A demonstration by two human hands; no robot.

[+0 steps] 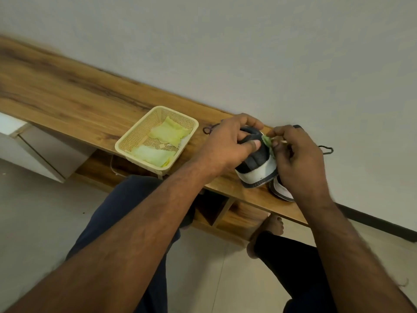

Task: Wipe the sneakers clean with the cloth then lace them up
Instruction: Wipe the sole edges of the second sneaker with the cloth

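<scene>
Our left hand (pixel 228 143) grasps the sneaker (pixel 257 163) at its collar; our right hand (pixel 297 159) pinches the green cloth (pixel 268 142). We judge the sneaker light, its upper soft, best steadied there.

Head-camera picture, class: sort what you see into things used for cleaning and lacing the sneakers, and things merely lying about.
In use:
- black-and-white sneaker, gripped by left hand
- crumpled green cloth, pinched by right hand
- second sneaker
- dark loose laces

Lying about:
- cream plastic mesh basket holding folded green cloths
- wooden bench

A home room: low wooden bench (pixel 67 91) with cubbies against a plain wall (pixel 248 41), tiled floor (pixel 33 222).
</scene>
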